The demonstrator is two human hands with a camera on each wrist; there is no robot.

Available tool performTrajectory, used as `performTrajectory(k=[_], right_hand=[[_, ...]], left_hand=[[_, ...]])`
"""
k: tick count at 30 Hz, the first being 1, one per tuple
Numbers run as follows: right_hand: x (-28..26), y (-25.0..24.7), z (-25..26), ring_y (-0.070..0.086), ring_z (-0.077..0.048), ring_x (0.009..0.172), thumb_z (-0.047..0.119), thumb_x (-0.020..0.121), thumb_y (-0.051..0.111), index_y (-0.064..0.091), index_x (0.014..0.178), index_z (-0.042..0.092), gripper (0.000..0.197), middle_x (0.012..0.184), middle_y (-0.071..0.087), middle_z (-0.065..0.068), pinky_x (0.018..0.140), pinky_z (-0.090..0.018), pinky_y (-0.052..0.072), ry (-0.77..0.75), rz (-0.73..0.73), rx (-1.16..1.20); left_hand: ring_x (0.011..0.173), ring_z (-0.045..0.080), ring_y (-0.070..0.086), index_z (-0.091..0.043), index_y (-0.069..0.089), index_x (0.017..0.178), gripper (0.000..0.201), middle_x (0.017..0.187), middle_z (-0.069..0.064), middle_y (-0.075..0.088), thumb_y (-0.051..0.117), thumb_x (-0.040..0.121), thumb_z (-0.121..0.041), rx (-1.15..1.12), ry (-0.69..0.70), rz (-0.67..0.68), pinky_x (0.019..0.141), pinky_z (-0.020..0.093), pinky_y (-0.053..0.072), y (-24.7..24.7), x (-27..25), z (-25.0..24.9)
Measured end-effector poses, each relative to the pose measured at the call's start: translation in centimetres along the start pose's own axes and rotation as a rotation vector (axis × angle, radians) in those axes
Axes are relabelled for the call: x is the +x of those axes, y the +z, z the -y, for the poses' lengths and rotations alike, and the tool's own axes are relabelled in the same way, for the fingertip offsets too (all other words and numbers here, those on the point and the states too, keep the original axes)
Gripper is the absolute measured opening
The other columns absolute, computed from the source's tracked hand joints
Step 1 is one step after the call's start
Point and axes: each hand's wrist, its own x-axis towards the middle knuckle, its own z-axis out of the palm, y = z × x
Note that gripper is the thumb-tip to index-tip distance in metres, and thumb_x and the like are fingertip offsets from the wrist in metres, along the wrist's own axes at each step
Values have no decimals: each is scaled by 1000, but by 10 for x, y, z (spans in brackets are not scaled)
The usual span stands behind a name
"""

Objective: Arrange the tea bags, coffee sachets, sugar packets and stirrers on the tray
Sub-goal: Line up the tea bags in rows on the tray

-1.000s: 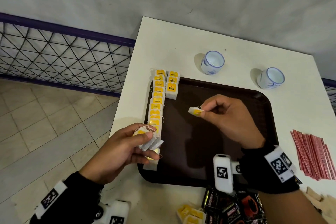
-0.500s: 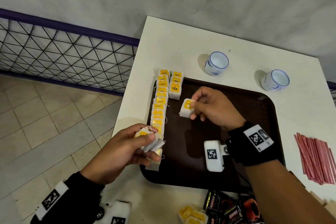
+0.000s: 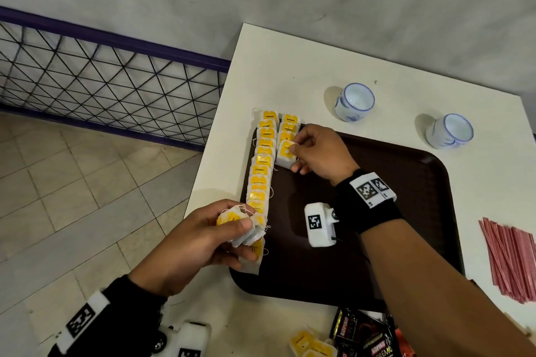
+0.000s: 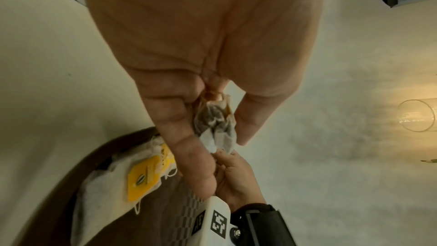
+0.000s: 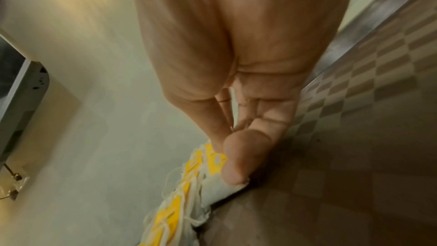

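While my right hand pinches one tea bag between thumb and fingertips at the near end of the short row, my left hand grips a small bunch of tea bags, fingers curled round them, low and left of centre in the head view. In the left wrist view I see the bunch squeezed between thumb and fingers; I cannot count it.

Both hands work over the dark brown tray, which fills the middle of the head frame. Its only contents are tea bags, laid in overlapping rows along its left edge. I count roughly twelve in the long row, which runs from the far left corner down past my left hand, though the overlap makes that uncertain. The short row just beside it shows four, the pinched bag included.

Two white cups with blue rims sit on the white table beyond the tray: one cup at upper centre, the other cup at upper right. I can make out nothing inside either.

One bundle of red stirrers lies at the right edge. At the bottom edge sit dark coffee sachets, too jumbled to count, and a few loose tea bags.
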Motion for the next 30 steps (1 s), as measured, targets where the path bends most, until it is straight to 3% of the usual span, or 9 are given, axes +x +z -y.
performTrajectory(k=[4,8,12,15,18,22,25,27,30], right_hand=[[5,4,1,72,-33,57,3,90,65,57,84,14,15,62,64,-8,49,-33,54,-14,-33,-55],[4,7,3,70,-23,53,7,87,67,60,88,14,10,62,63,-3,49,-28,50,-29,-96,-142],[-22,4,8,65,-24,66,23,83,74,63,91,22,14,68,59,2,65,-35,52,-145,-174,-212],[-68,5,22,63,-25,64,27,82,77,70,94,26,14,77,64,-7,67,-42,54,-207,59,-22],[-111,5,32,58,-26,66,10,86,76,72,109,18,25,88,64,-8,55,-22,48,-230,376,159],[-127,8,24,58,-42,69,1,90,69,68,123,19,38,98,59,-10,52,-17,45,-213,452,175],[-129,10,23,60,-22,71,-4,92,63,66,127,19,42,101,56,-15,62,-13,47,-216,411,136],[-129,11,24,61,-11,76,-2,91,64,67,126,23,43,100,56,-10,72,-22,52,-248,396,113],[-130,12,22,62,-10,82,7,89,69,69,118,23,34,97,57,1,81,-34,55,-274,325,-8]], left_hand=[[82,30,75,-18,63,119,30,101,10,76,67,90,-25,21,0,11,66,34,58,3,0,-1],[85,29,75,-12,61,119,37,102,11,76,71,86,-25,43,19,30,67,36,56,5,0,-1],[86,19,74,-16,64,114,40,101,7,75,74,80,-34,131,50,21,68,32,56,5,1,-3],[82,14,71,-17,66,110,42,99,7,74,80,77,-38,158,82,13,66,31,54,6,2,-3],[81,16,73,-16,65,110,39,94,5,75,79,82,-38,133,99,26,65,33,55,12,5,-4],[94,30,75,-19,62,122,34,104,10,76,60,90,-33,45,89,105,74,33,60,21,7,-5],[93,32,76,-25,61,126,35,105,12,76,55,93,-36,46,86,135,73,34,61,28,7,-5],[89,31,76,-25,63,124,36,102,11,77,52,93,-41,56,90,128,70,35,59,31,7,-6],[84,32,73,-21,65,119,47,100,16,75,49,90,-53,14,58,142,64,35,57,33,8,-8]])
